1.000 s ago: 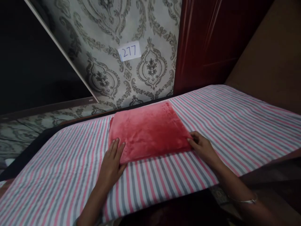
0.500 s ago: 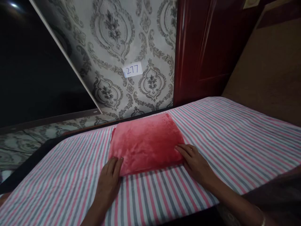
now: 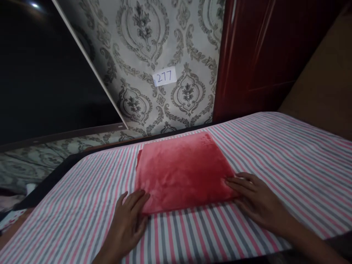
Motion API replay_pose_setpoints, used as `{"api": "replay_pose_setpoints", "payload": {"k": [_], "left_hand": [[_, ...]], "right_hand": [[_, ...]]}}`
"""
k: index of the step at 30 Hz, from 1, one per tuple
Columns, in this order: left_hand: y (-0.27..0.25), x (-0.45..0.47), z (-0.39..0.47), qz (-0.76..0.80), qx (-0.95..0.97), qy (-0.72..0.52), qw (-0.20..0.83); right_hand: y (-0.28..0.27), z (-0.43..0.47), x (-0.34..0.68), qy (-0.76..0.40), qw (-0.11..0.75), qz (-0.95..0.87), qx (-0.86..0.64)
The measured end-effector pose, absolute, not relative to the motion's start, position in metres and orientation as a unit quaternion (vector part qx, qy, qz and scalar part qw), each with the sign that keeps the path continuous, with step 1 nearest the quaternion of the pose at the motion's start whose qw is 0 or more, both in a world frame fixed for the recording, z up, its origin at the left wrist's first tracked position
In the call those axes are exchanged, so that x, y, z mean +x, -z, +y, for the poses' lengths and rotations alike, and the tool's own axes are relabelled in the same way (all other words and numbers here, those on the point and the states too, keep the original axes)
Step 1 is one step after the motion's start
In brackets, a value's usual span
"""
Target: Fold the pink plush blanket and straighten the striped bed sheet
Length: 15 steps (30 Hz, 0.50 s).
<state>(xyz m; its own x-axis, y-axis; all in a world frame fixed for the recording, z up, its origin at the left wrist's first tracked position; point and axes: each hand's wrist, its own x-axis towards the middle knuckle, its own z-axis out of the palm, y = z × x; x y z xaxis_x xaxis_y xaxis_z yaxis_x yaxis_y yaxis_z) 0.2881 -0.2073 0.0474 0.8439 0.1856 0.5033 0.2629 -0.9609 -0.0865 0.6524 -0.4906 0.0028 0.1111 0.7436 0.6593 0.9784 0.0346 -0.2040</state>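
Observation:
A red plush cloth (image 3: 184,172), folded into a thick flat rectangle, lies on a striped sheet (image 3: 176,234). My left hand (image 3: 128,218) rests at its near left corner, fingertips on the plush and thumb apart on the stripes. At the near right corner, my right hand (image 3: 255,201) lays its outstretched fingers over the edge of the cloth. The right thumb sits low by that edge and is partly hidden. Neither hand lifts the cloth.
Behind the sheet stands a patterned wall with a paper label (image 3: 165,76) reading 277. A large dark screen (image 3: 52,73) leans in at the left. A dark red wooden panel (image 3: 253,55) and a brown board (image 3: 327,77) rise at the right.
My right hand has slid right along with the cloth's right edge, and the cloth looks wider and smoother. My left hand's fingers have spread. The view has shifted slightly.

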Motion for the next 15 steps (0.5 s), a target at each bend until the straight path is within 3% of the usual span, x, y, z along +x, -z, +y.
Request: {"api": "replay_pose_setpoints", "payload": {"k": [4,7,11,15], "left_hand": [[-0.087,0.316,-0.191,-0.203,-0.934,0.272,-0.107],[-0.116,0.396,-0.161,-0.256,-0.916,0.265,-0.158],[-0.137,0.512,-0.123,-0.276,-0.937,0.161,-0.142],[-0.113,0.548,-0.108,-0.364,-0.925,0.089,-0.060]], "right_hand": [[-0.042,-0.473,0.675,0.167,0.376,-0.579,-0.704],[-0.086,-0.401,0.695,0.141,0.385,-0.527,-0.744],[-0.124,-0.286,0.703,0.077,0.286,-0.511,-0.807],[-0.094,-0.243,0.701,0.046,0.188,-0.448,-0.873]]}}
